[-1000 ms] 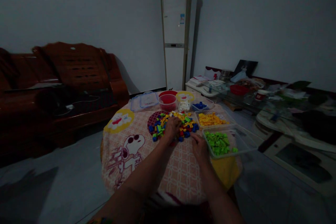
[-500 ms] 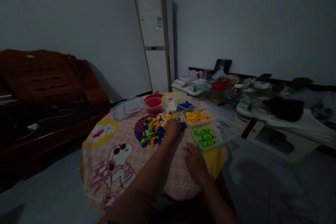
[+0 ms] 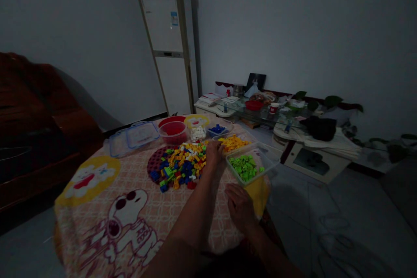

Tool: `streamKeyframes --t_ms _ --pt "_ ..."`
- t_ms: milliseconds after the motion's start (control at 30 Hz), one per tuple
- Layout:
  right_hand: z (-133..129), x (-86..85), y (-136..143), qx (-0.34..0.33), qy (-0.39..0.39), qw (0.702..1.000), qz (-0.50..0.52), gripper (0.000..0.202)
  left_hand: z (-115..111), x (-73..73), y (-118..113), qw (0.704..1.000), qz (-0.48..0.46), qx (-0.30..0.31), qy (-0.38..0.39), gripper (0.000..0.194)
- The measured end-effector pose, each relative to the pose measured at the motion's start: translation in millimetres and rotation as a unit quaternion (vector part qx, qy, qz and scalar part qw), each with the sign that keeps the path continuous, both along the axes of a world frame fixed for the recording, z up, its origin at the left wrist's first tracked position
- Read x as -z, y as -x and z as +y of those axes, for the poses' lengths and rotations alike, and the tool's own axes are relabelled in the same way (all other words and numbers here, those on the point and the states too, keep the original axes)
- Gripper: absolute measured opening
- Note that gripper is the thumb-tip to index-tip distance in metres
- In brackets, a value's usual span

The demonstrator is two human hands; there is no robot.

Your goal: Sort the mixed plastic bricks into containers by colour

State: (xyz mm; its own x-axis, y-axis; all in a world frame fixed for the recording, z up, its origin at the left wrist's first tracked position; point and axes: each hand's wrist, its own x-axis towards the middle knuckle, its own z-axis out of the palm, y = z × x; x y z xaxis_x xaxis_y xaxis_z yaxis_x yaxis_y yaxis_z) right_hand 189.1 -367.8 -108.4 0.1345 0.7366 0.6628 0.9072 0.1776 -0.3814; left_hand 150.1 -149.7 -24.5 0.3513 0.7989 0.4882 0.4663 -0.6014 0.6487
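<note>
Left hand [image 3: 213, 153] rests curled at the right edge of the mixed-colour brick pile [image 3: 180, 166]; whether its fingers pinch a brick, I cannot tell. Bricks look small, light, rigid, slick: pinch by the sides. Right hand [image 3: 240, 206] lies flat on the tablecloth [image 3: 130, 182], holding nothing. Since half a second ago the left hand has shifted toward the green-brick tray [image 3: 250, 166].

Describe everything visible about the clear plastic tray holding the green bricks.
The clear rectangular plastic tray of green bricks is shallow and see-through, with low walls and rounded corners. Small bright green bricks fill its near-left half; the rest looks bare. It lies flat at the right edge of the round table's patterned cloth, one corner seemingly past the edge. A similar tray of yellow bricks sits just behind it. The left hand is beside its left wall, contact unclear; the right hand rests on the cloth in front.
</note>
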Motion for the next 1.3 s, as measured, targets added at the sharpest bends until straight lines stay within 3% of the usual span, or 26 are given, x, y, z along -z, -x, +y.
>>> streamKeyframes --t_ms 133,233,467,700,933,1300 --pt "0.8 2.3 -2.2 -0.001 -0.007 1.0 -0.005 0.04 3.4 15.8 -6.0 0.996 -0.071 0.045 -0.023 0.048" --pt "0.1 1.2 -2.0 0.001 -0.001 1.0 -0.01 0.038 5.4 14.3 7.6 0.995 -0.074 0.045 -0.043 0.056" --pt "3.8 -11.7 0.9 0.004 0.114 0.992 -0.061 0.044 -0.3 -6.8 51.1 0.992 0.116 -0.048 -0.007 0.042" --pt "33.7 -23.7 9.2 -0.025 0.192 0.973 -0.124 0.043 -12.8 -5.6 56.6 0.961 0.27 -0.056 -0.023 0.035" --pt "41.4 -21.0 11.3 -0.016 0.191 0.976 -0.103 0.043 -14.2 -8.5 50.6 0.949 0.308 -0.054 -0.046 0.036" --pt "38.7 -25.7 11.6 -0.016 0.188 0.978 -0.093 0.041 -10.7 -7.6 52.5 0.96 0.278 -0.041 -0.024 0.034"
